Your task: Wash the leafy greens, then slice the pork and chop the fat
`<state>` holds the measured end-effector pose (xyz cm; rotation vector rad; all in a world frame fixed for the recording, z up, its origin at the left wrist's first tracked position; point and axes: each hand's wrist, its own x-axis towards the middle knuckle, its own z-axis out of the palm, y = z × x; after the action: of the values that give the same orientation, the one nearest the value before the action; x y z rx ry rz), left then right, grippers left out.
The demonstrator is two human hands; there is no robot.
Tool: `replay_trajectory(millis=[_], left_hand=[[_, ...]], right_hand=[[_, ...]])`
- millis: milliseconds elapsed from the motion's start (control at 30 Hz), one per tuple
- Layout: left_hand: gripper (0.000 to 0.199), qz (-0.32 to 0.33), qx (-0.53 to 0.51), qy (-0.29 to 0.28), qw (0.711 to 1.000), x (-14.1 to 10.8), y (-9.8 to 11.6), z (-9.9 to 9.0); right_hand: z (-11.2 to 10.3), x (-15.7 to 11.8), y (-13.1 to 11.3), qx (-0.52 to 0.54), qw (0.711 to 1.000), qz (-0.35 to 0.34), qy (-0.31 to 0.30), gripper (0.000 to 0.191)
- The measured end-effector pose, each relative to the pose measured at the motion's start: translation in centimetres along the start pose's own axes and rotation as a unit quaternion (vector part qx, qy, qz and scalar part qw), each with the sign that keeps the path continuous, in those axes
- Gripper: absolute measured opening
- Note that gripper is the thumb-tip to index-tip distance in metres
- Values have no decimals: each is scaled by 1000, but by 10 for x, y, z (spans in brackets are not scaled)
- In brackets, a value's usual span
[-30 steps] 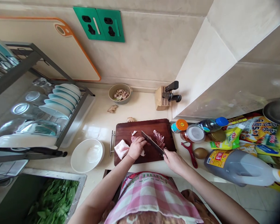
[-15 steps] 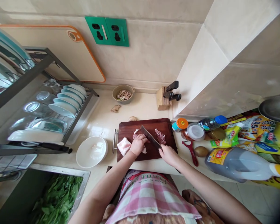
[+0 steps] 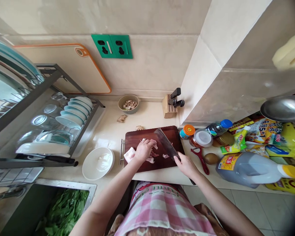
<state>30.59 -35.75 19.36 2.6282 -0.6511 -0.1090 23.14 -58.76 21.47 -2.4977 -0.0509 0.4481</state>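
Note:
My right hand (image 3: 186, 164) grips the handle of a kitchen knife (image 3: 167, 143), its broad blade slanting up and left over the dark wooden cutting board (image 3: 135, 135). The blade looks slightly blurred. With its fingers bent around a piece of raw meat (image 3: 153, 143), my left hand (image 3: 144, 150) is at the middle of the board. Further meat scraps (image 3: 150, 160) lie beneath that hand. A pale chunk of fatty meat (image 3: 129, 154) rests at the board's left edge. Cut meat beyond the blade is mostly hidden by it.
A white bowl (image 3: 98, 164) stands left of the board. Ginger (image 3: 122, 118), a basket of sliced pieces (image 3: 129, 105) and a knife block (image 3: 170, 106) are behind. To the right sit a red peeler (image 3: 201, 160), jars and a large jug (image 3: 245, 168).
The knife and my right hand have shifted right, away from my left hand. My left hand has lifted and turned with a piece of meat at its fingers. The camera view has tilted slightly.

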Motion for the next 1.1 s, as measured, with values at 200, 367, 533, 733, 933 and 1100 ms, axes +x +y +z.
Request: replay_trajectory(millis=[200, 367, 533, 733, 933, 1100], left_hand=[[20, 50, 50, -95, 993, 30, -12, 5], [17, -114, 49, -54, 991, 18, -9, 10], [19, -135, 15, -67, 989, 7, -8, 3], [27, 49, -5, -58, 997, 2, -20, 6], [39, 51, 6, -49, 997, -1, -17, 21], [29, 20, 11, -55, 998, 2, -9, 25]], right_hand=[[-3, -10, 5, 22, 999, 26, -10, 28], [9, -23, 11, 20, 998, 40, -40, 26], [10, -24, 11, -49, 994, 93, -35, 23], [5, -18, -12, -117, 990, 67, -31, 20], [13, -22, -31, -222, 973, 48, -42, 18], [16, -23, -40, -285, 955, 73, -46, 26]])
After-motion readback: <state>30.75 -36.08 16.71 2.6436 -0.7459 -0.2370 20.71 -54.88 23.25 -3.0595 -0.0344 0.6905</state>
